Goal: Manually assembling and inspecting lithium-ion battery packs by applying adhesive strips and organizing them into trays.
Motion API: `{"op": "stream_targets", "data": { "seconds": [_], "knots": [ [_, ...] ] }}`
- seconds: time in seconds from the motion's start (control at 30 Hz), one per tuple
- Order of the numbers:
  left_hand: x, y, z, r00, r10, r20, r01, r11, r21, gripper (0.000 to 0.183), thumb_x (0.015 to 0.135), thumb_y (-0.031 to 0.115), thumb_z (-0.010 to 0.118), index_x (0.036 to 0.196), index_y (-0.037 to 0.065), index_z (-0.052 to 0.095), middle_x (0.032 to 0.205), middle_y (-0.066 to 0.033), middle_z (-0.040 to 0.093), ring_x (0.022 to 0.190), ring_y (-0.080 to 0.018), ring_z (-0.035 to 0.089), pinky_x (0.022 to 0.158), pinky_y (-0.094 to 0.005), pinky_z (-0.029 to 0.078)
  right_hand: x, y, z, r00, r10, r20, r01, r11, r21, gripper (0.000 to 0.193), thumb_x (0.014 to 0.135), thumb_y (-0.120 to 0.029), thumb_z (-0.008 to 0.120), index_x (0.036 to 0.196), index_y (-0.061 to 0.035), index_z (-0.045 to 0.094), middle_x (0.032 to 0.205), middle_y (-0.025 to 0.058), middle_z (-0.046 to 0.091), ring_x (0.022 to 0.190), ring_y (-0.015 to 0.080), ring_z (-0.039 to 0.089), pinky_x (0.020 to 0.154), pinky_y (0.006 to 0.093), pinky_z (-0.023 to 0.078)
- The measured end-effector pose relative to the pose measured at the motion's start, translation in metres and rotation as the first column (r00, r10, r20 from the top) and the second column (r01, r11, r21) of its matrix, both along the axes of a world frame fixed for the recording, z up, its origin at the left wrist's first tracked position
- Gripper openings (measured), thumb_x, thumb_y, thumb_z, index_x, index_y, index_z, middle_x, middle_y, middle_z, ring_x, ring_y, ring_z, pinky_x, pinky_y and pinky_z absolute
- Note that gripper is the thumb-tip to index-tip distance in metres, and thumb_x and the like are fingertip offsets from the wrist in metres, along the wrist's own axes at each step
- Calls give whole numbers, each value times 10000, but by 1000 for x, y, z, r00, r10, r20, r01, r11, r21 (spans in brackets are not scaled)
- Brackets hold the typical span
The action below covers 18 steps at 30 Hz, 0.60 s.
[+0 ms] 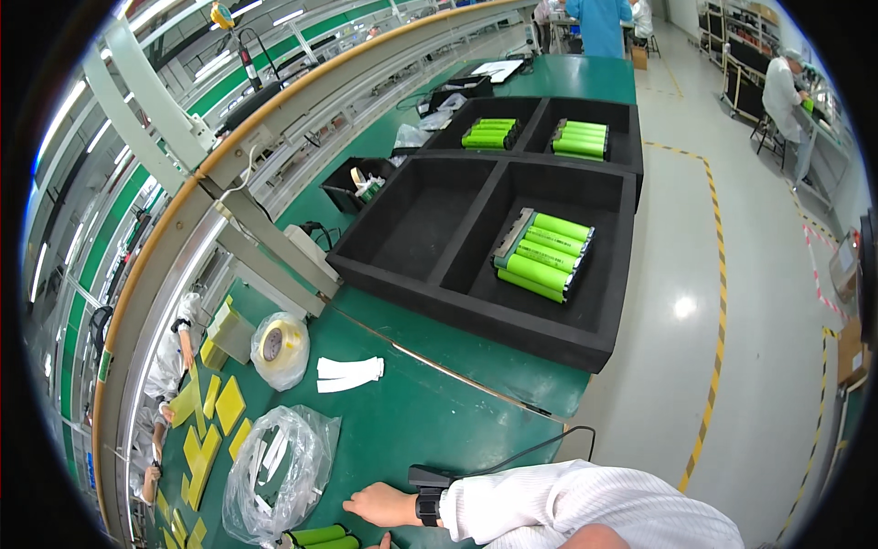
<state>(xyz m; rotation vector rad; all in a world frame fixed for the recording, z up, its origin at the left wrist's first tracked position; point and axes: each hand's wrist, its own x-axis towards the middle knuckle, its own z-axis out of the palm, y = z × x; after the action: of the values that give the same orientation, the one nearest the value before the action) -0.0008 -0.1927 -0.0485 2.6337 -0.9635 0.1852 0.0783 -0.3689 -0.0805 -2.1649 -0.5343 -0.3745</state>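
My right hand [382, 504] is low on the green table, fingers curled in, a black band [428, 506] round its wrist. What the curled fingers hold, if anything, is hidden. Just below it, a bit of my left hand [385, 542] shows at the bottom edge; the rest is out of the picture. Beside that bit lies a bright green battery pack [322, 536], cut off by the edge. Left of my right hand is a clear plastic bag [279, 471] with white strips in it. A black device [432, 476] with a cable lies by my wrist.
Black foam trays [393, 279] hold a green battery pack [546, 254] and more packs behind. White strips [349, 374], a wrapped tape roll [280, 344] and yellow sheets [230, 405] lie left. A metal frame [274, 238] borders the table. Other people work beyond it.
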Motion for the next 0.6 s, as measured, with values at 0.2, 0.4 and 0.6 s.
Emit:
{"op": "stream_targets", "data": {
  "seconds": [0.2,0.4,0.6],
  "knots": [
    [-3,1,3,1000,-8,14,8,1000,18,434,771,154,642,1200,107,598,940,-168,506,894,-353,486,788,-450,418,0,1,6,1000,-26,-12,25,996,-82,128,776,-108,526,860,-35,589,642,121,612,619,300,640,511,395,491],
    [-4,3,0,999,-24,26,24,1000,2,472,784,173,614,1250,118,563,942,-161,514,868,-357,480,794,-450,408,-2,-4,11,999,-23,-43,19,997,-79,126,763,-105,536,862,-48,588,665,142,630,651,312,655,528,410,495],
    [-3,-12,5,1000,11,-15,-12,999,-51,522,751,118,624,1265,78,538,966,-126,539,896,-315,507,815,-425,401,3,-9,15,996,-37,-83,33,999,-41,175,802,-176,560,948,-108,625,729,162,655,679,342,647,592,457,501]
  ]
}}
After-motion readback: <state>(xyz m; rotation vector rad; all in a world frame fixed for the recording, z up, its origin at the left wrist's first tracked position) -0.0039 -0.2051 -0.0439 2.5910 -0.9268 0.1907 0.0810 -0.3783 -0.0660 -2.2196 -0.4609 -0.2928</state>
